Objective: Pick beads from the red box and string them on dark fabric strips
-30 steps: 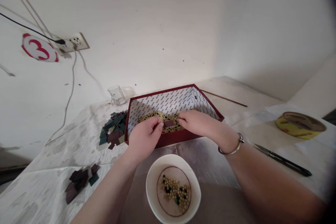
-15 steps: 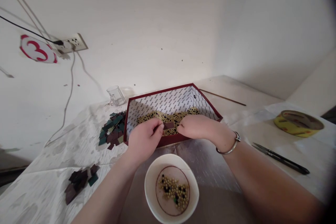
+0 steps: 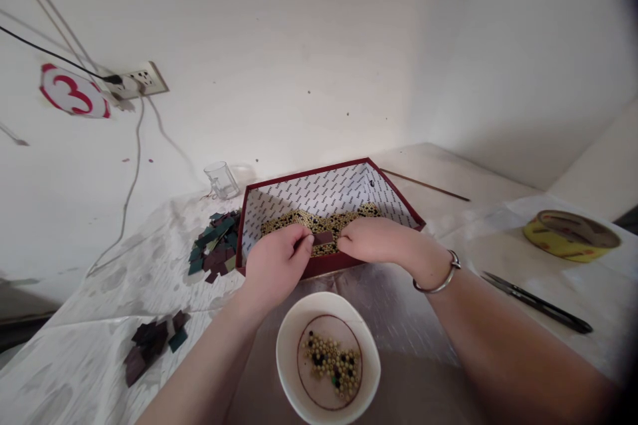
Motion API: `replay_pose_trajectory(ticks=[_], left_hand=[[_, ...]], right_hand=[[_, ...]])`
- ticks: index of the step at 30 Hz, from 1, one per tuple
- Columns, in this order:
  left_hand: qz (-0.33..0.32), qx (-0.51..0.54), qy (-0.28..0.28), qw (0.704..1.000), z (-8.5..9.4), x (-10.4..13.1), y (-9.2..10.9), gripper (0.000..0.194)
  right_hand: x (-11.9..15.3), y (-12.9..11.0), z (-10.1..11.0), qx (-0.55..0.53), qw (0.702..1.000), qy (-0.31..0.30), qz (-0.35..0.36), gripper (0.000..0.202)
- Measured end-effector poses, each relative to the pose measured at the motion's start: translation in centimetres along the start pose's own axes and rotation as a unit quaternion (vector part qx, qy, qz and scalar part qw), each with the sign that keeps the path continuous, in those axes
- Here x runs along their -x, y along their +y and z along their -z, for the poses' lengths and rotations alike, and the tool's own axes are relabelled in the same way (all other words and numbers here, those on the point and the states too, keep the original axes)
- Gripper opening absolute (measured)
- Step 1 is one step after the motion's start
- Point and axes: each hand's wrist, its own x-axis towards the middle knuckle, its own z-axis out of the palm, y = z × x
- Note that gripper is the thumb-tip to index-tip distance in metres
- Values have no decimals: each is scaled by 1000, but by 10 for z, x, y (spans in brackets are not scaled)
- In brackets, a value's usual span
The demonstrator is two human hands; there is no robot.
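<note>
My left hand (image 3: 279,259) pinches the left end of a small flat dark-brown rectangular piece (image 3: 323,238) between thumb and fingers. Close to its right end is my right hand (image 3: 371,239), fingers closed; what they hold is hidden. Both hands are over the front edge of a red-rimmed box (image 3: 319,194) with a patterned white lining. Gold and black beads (image 3: 299,218) cover the bottom of the box. In front of it, a white bowl (image 3: 285,358) contains more gold and black beads and a green bit.
Green and brown flat pieces (image 3: 214,246) lie left of the box, with a smaller pile (image 3: 149,344) nearer. A glass mug (image 3: 222,179) stands behind. On the right are a thin stick (image 3: 426,184), a yellow tape roll (image 3: 563,246) and black pointed tweezers (image 3: 541,304).
The whole view has shifted very slightly. The brown piece appears tilted a little differently between my hands; my grip looks the same.
</note>
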Motion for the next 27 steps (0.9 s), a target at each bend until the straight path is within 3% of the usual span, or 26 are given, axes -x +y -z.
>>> replay_pose_trajectory(ticks=[17,27], left_hand=[[-8,-25,14,1000,-3,0,0,21],[-20,-34,17,999,-4,1,0,22]], right_hand=[[-1,0,-1,3,1000,19,7,46],[1,-3,0,0,1000,-8,-10,49]])
